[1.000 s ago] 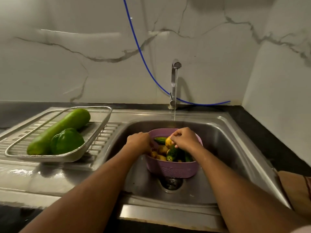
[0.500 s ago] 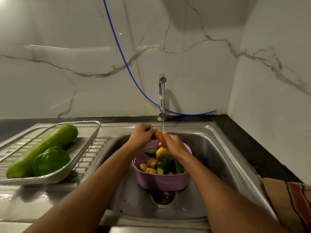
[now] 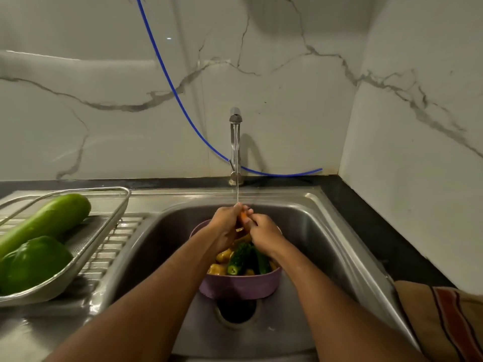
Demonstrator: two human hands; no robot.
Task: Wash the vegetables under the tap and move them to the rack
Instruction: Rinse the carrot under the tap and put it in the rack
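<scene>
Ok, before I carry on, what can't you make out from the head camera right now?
- Carrot: mostly hidden by the left hand and right hand gripping it; only an orange sliver shows.
- Purple basket: its far contents are covered by the hands and forearms.
- Rack: cut off by the left edge, as are the gourd and green pepper.
- Striped cloth: cut off at the right edge.

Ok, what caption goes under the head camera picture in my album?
Both hands rinse a carrot under the tap.

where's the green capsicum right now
In the head view the green capsicum sits at the far left in the wire rack on the draining board, just in front of the long pale green gourd, left of the sink.
</scene>
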